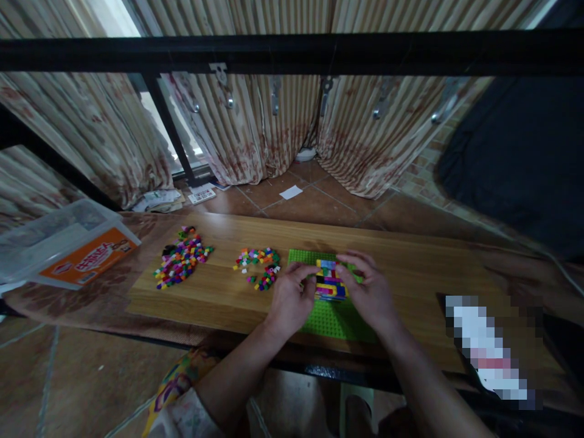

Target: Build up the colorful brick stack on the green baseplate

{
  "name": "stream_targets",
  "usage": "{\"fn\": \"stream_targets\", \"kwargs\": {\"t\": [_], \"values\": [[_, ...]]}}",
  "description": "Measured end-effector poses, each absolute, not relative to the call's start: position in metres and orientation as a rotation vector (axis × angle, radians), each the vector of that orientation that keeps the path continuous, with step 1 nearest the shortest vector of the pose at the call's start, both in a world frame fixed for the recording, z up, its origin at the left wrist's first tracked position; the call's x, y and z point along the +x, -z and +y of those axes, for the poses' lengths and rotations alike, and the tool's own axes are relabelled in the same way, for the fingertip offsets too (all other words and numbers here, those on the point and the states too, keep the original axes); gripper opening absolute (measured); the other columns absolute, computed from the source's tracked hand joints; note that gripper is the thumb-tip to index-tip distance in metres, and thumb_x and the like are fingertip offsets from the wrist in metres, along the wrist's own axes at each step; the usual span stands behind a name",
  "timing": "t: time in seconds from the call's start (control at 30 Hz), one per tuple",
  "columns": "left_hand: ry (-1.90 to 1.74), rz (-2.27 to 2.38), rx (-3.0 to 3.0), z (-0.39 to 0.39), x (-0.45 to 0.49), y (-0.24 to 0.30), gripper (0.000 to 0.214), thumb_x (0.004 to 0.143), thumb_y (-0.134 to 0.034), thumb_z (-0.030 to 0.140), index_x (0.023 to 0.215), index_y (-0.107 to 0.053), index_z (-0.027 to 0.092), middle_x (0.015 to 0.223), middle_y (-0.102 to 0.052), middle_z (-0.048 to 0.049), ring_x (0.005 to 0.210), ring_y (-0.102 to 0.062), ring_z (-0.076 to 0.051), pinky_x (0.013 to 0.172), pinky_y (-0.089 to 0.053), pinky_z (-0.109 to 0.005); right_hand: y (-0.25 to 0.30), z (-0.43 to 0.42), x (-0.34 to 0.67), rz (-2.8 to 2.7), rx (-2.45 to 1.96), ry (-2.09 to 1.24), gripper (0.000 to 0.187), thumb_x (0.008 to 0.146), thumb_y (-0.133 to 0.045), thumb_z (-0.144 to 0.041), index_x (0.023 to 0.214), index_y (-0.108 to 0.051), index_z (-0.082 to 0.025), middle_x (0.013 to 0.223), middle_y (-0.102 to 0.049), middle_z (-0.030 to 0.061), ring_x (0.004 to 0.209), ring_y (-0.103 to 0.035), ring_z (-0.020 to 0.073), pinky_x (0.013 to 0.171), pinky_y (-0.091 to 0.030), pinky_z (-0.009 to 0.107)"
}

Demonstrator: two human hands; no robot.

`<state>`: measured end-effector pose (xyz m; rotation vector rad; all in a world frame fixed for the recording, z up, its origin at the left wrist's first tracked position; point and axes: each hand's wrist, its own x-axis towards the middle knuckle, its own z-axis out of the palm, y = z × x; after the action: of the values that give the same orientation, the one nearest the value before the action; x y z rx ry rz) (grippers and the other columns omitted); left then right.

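A small block built of multicoloured toy bricks (329, 281) stands on a green studded baseplate (337, 325). My left hand (294, 297) is closed at the block's left side, thumb and forefinger against its edge. From the other side my right hand (370, 291) has its thumb on the block's right edge, with the fingers curved over the far side. Blue, yellow, red, green and purple bricks show between the hands. Whether a loose brick sits under the fingertips is hidden.
Left of the baseplate lie a small group of loose bricks (264, 264) and a larger pile (182, 258). A clear plastic tub (73, 243) with an orange label stands at the far left. A pixelated phone-like object (488, 350) lies at right. A dark metal bar (292, 53) crosses beyond the wooden board (424, 267).
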<state>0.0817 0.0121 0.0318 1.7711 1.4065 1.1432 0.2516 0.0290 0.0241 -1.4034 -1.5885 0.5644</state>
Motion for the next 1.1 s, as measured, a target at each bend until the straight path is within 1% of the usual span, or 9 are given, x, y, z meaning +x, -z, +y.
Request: {"fn": "stream_targets", "kwargs": {"t": [0.1, 0.23, 0.33, 0.53, 0.63, 0.77, 0.9, 1.0, 1.1], "values": [[-1.146, 1.396, 1.799, 0.011, 0.083, -0.032, 0.027, 0.085, -0.052, 0.010, 0.099, -0.072, 0.022, 0.101, -0.066, -0.0045, 0.095, -0.063, -0.015, 0.089, -0.051, -0.027, -0.020, 0.031, 0.249, -1.561, -1.407, -0.601, 0.033, 0.085, -0.058, -0.046, 0.108, -0.068, -0.024, 0.118, -0.060, 0.0100, 0.112, -0.057, 0.0246, 0.096, -0.045, 0.047], [-1.151, 1.385, 1.842, 0.011, 0.084, -0.032, 0.027, 0.086, -0.052, 0.010, 0.100, -0.072, 0.021, 0.101, -0.065, -0.0049, 0.096, -0.062, -0.015, 0.090, -0.050, -0.027, -0.015, 0.033, 0.242, -1.560, -1.420, -0.600, 0.036, 0.083, -0.060, -0.047, 0.108, -0.068, -0.023, 0.115, -0.063, 0.0098, 0.112, -0.057, 0.0244, 0.099, -0.042, 0.046], [-1.147, 1.391, 1.860, 0.012, 0.084, -0.031, 0.027, 0.087, -0.051, 0.010, 0.101, -0.071, 0.021, 0.102, -0.065, -0.0051, 0.096, -0.062, -0.015, 0.090, -0.051, -0.027, -0.012, 0.036, 0.240, -1.528, -1.444, -0.681, 0.039, 0.080, -0.062, -0.048, 0.108, -0.068, -0.022, 0.115, -0.065, 0.0094, 0.111, -0.058, 0.0246, 0.099, -0.042, 0.045], [-1.128, 1.392, 1.880, 0.011, 0.084, -0.030, 0.025, 0.087, -0.051, 0.012, 0.101, -0.071, 0.019, 0.105, -0.065, -0.0067, 0.097, -0.062, -0.015, 0.092, -0.050, -0.028, -0.012, 0.039, 0.236, -1.364, -1.479, -0.884, 0.042, 0.075, -0.066, -0.046, 0.107, -0.069, -0.020, 0.109, -0.070, 0.0090, 0.101, -0.064, 0.0242, 0.090, -0.048, 0.044], [-1.120, 1.400, 1.885, 0.011, 0.084, -0.031, 0.026, 0.088, -0.051, 0.012, 0.101, -0.071, 0.021, 0.105, -0.065, -0.0061, 0.098, -0.062, -0.015, 0.092, -0.050, -0.028, -0.016, 0.039, 0.233, -1.293, -1.457, -0.955, 0.043, 0.071, -0.069, -0.047, 0.105, -0.069, -0.021, 0.108, -0.071, 0.0076, 0.094, -0.066, 0.0224, 0.085, -0.050, 0.041], [-1.135, 1.381, 1.902, 0.010, 0.084, -0.030, 0.026, 0.089, -0.050, 0.013, 0.102, -0.071, 0.020, 0.104, -0.065, -0.0059, 0.098, -0.062, -0.015, 0.091, -0.051, -0.027, -0.020, 0.038, 0.231, -1.238, -1.443, -1.037, 0.044, 0.069, -0.070, -0.047, 0.105, -0.069, -0.021, 0.100, -0.073, 0.0058, 0.082, -0.067, 0.0197, 0.078, -0.053, 0.037], [-1.107, 1.389, 1.913, 0.010, 0.084, -0.029, 0.027, 0.090, -0.049, 0.014, 0.103, -0.070, 0.021, 0.106, -0.065, -0.0057, 0.097, -0.062, -0.015, 0.091, -0.051, -0.028, -0.021, 0.037, 0.231, -1.242, -1.438, -1.026, 0.040, 0.069, -0.070, -0.046, 0.102, -0.070, -0.022, 0.100, -0.073, 0.0050, 0.082, -0.068, 0.0197, 0.077, -0.054, 0.036], [-1.100, 1.385, 1.910, 0.011, 0.084, -0.029, 0.027, 0.090, -0.048, 0.014, 0.103, -0.070, 0.021, 0.106, -0.065, -0.0059, 0.097, -0.062, -0.015, 0.091, -0.050, -0.027, -0.021, 0.037, 0.230, -1.211, -1.445, -1.028, 0.040, 0.067, -0.071, -0.045, 0.100, -0.071, -0.022, 0.103, -0.073, 0.0059, 0.084, -0.068, 0.0203, 0.076, -0.055, 0.037], [-1.111, 1.373, 1.916, 0.011, 0.084, -0.028, 0.027, 0.090, -0.047, 0.014, 0.103, -0.070, 0.021, 0.104, -0.065, -0.0057, 0.096, -0.062, -0.015, 0.090, -0.050, -0.027, -0.022, 0.038, 0.229, -1.161, -1.443, -1.058, 0.043, 0.065, -0.072, -0.045, 0.100, -0.071, -0.021, 0.099, -0.074, 0.0064, 0.078, -0.068, 0.0198, 0.071, -0.055, 0.036]]}}
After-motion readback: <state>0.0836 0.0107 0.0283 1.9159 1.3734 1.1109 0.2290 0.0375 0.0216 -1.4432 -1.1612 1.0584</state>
